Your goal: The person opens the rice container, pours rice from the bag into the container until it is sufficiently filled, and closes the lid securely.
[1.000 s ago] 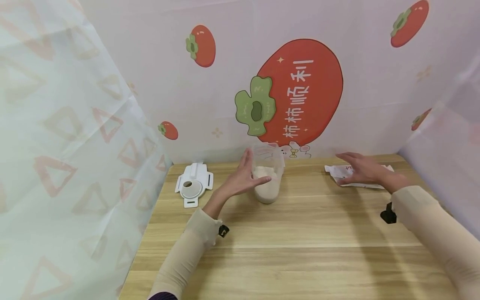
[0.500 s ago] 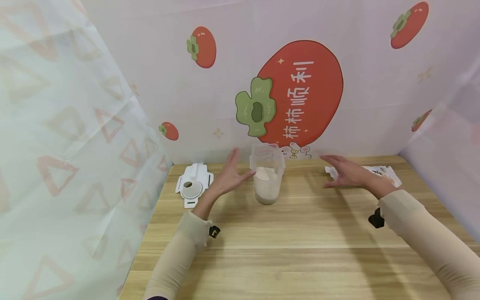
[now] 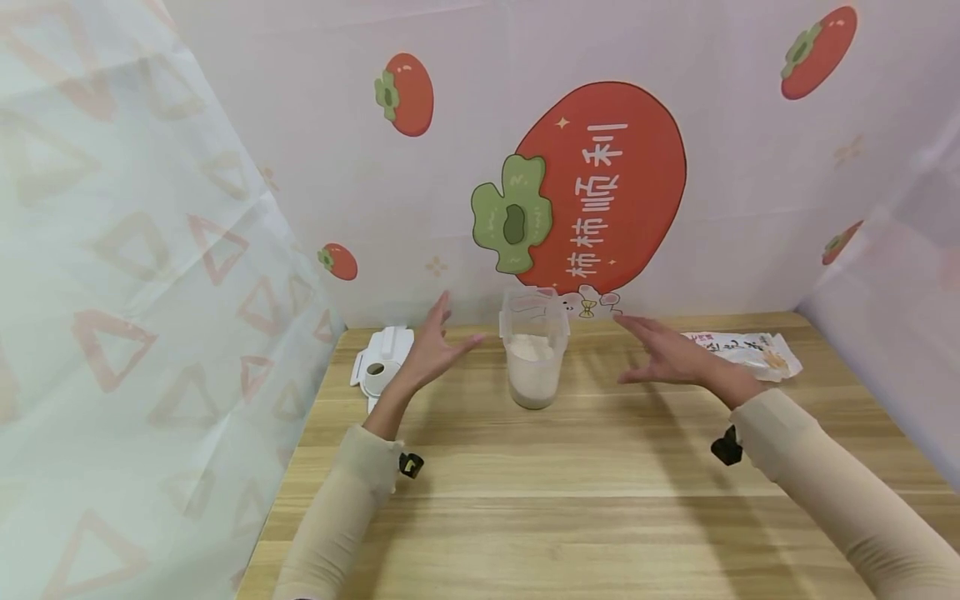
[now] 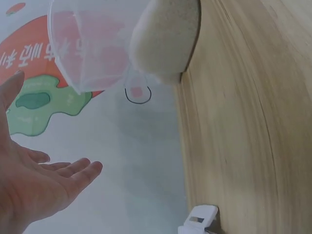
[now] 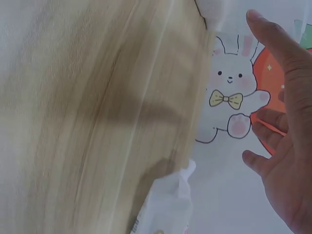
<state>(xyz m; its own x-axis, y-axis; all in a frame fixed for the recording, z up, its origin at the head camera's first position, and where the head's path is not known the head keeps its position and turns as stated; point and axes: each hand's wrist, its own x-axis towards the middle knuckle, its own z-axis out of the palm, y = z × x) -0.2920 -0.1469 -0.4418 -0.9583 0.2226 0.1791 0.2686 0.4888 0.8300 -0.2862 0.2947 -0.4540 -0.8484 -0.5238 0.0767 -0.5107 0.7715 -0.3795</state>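
A clear plastic container, partly filled with off-white powder, stands upright near the back of the table. My left hand hovers to its left, fingers spread and apart from it. To the container's right is my right hand, also spread and holding nothing. Behind the left hand lies a white lid with side clips and a round opening, partly covered by that hand. A white printed packet lies flat beyond the right wrist, its left part hidden; its crimped end shows in the right wrist view.
The wooden table meets a patterned cloth wall just behind the container. Another cloth wall rises along the left side. Bare wood lies in front of both hands.
My left hand has drawn back leftward from the container. My right hand has moved left from over the packet toward the container, uncovering more of the packet. The container stays put.
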